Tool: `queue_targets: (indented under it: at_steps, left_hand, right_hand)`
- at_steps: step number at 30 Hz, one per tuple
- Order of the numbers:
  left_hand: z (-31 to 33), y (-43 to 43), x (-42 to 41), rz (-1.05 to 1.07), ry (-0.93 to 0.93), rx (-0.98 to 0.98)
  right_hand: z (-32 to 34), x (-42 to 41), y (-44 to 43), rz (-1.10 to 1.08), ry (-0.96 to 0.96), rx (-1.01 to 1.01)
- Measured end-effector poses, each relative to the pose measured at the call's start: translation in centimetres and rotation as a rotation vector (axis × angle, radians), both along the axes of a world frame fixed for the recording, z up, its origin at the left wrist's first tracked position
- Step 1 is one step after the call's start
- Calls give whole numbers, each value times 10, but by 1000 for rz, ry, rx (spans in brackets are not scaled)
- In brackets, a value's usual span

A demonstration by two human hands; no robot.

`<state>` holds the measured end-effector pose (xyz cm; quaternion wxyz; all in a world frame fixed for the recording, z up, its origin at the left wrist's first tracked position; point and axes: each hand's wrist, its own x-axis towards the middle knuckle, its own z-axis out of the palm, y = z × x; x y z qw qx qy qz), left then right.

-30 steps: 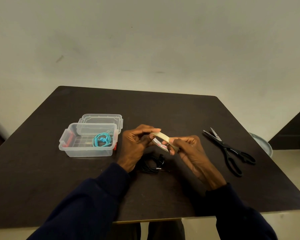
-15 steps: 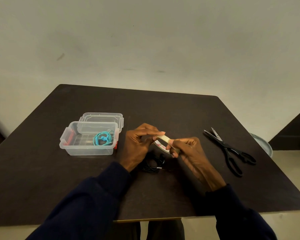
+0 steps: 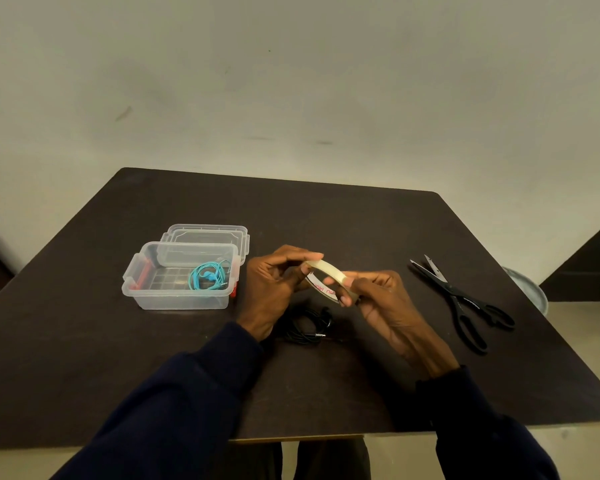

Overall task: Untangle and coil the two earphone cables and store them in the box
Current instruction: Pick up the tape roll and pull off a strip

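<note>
Both hands are up over the middle of the desk [image 3: 361, 230], sharing a roll of pale tape [image 3: 329, 271] between them. The left hand [image 3: 274, 289] pinches the roll's far end, its fingers [image 3: 302, 252] curled over the rim. The right hand [image 3: 385, 299] grips the near end, fingers wrapped round the edge. The roll is tilted, with red print showing on its inner face.

The black cable [image 3: 305, 327] lies coiled on the desk right under the hands, its plug pointing right, and nobody is touching it. The blue cable [image 3: 208, 277] sits coiled inside the clear box [image 3: 132, 282], towards its right end. The box stands open on the left of the desk, and its lid [image 3: 205, 232] lies just behind it. Black scissors [image 3: 465, 299] rest partly open, well off to the right. Dark sleeves cover both forearms.
</note>
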<state>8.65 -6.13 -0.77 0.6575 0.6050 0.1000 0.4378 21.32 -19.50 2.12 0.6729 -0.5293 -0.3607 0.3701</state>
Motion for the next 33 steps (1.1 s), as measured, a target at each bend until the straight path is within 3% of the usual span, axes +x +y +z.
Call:
queue_targets:
  at_steps: [8, 19, 25, 27, 33]
  left_hand:
    - [5, -2, -2, -64, -4, -265]
    - [7, -1, -5, -182, 13, -401]
    - [4, 3, -4, -215, 22, -463]
    - [4, 4, -4, -192, 34, -372]
    - [1, -1, 2, 52, 82, 359]
  right_hand:
    - [2, 8, -4, 100, -27, 9]
    - [-5, 11, -8, 197, -6, -4]
    - [0, 6, -11, 204, -85, 18]
    - [-1, 6, -10, 173, -105, 3]
    - [-8, 10, -7, 50, -215, -24]
